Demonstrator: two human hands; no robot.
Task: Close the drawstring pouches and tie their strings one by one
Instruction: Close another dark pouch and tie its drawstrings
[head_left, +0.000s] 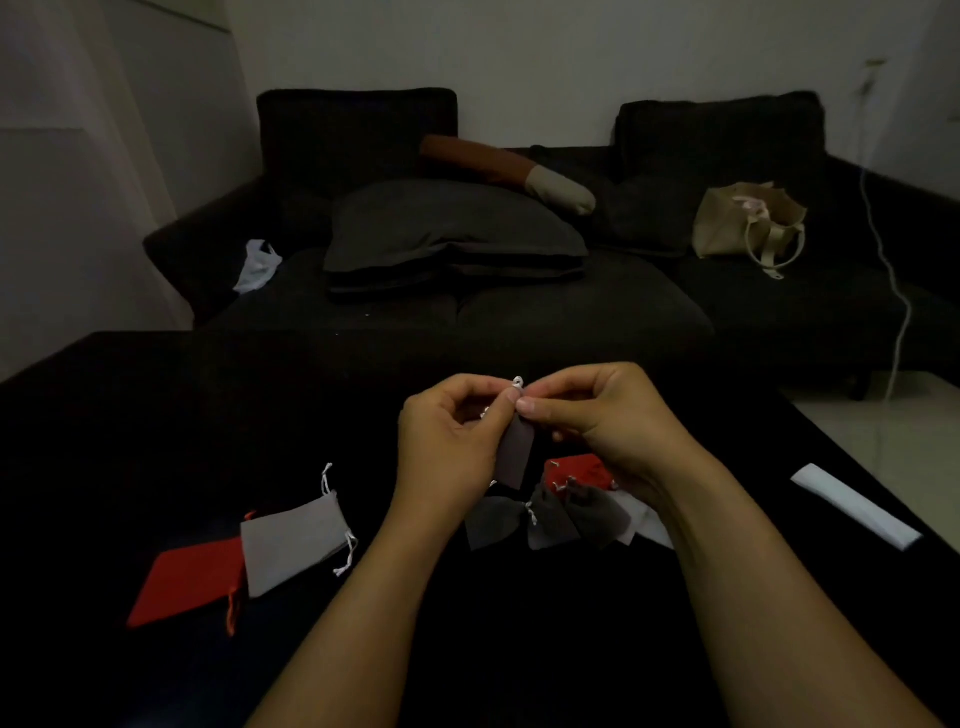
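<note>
Much is lost in the dim light: the tabletop (156, 415) is nearly black, and the white string (517, 383) is barely made out. Both forearms are cut off below. A grey pouch (515, 453) is held above the tabletop, its top pinched in the grip of the left hand (448, 441) and the right hand (597, 415), fingers curled. Beyond the tabletop, a dark sofa (571, 291) is seen.

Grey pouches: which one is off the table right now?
The dark grey pouch held between both hands, hanging below the fingers that pinch its white string. The other grey ones lie flat on the black table.
</note>
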